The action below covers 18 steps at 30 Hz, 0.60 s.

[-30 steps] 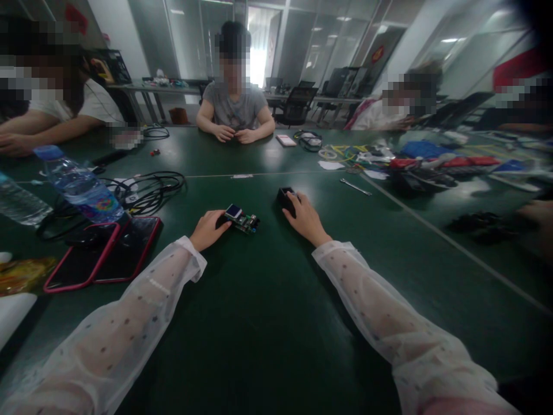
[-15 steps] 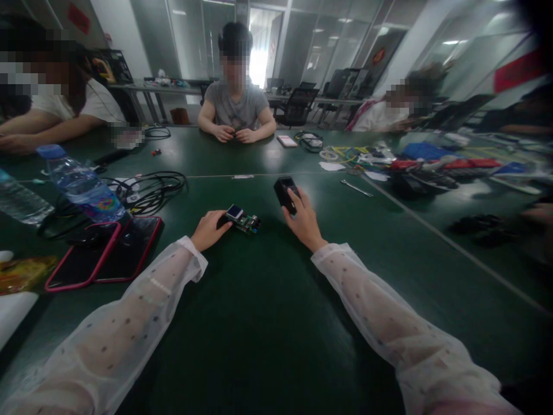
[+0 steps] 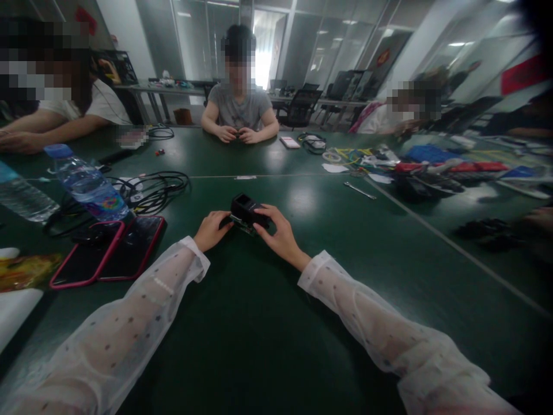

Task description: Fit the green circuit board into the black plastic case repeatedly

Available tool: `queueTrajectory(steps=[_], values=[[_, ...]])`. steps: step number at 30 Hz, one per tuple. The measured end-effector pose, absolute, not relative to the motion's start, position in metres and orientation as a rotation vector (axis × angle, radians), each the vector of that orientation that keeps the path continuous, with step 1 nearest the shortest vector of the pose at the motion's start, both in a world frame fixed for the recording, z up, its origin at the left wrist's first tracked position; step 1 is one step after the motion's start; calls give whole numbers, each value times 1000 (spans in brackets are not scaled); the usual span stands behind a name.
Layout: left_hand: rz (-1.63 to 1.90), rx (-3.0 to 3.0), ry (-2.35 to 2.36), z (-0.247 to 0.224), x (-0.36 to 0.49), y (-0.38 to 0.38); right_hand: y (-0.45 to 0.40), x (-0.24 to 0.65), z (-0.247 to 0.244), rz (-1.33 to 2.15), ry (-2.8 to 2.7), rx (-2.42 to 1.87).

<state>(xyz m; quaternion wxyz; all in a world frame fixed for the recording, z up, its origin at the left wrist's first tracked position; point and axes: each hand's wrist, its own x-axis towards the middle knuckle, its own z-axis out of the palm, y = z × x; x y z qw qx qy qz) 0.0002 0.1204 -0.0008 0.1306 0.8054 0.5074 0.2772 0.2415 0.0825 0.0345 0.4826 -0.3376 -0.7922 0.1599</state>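
Just above the green table, my right hand (image 3: 279, 236) grips a black plastic casing (image 3: 249, 208) with a rectangular window at its left end. Beneath the casing, a strip of a green circuit board (image 3: 246, 229) shows; its screen and most of its parts are covered. My left hand (image 3: 213, 229) pinches the left end of the board between thumb and fingers. The casing lies over the board and close to it; whether the two are fitted together I cannot tell.
Two red-rimmed phones (image 3: 132, 248), a water bottle (image 3: 88, 184) and coiled black cables (image 3: 162, 190) lie to the left. A wrench (image 3: 360, 191) rests at the right, before a pile of wires and tools (image 3: 432, 167). A person (image 3: 240, 109) sits opposite.
My right hand has moved left with the black casing, turning it from upright-slanted to lying across the circuit board. My left hand has stayed at the board's left end.
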Motion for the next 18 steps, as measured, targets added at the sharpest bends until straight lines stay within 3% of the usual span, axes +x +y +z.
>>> queueTrajectory(steps=[18], values=[[981, 1940, 1406, 2, 0, 122, 92, 244, 21, 587, -2149, -965]])
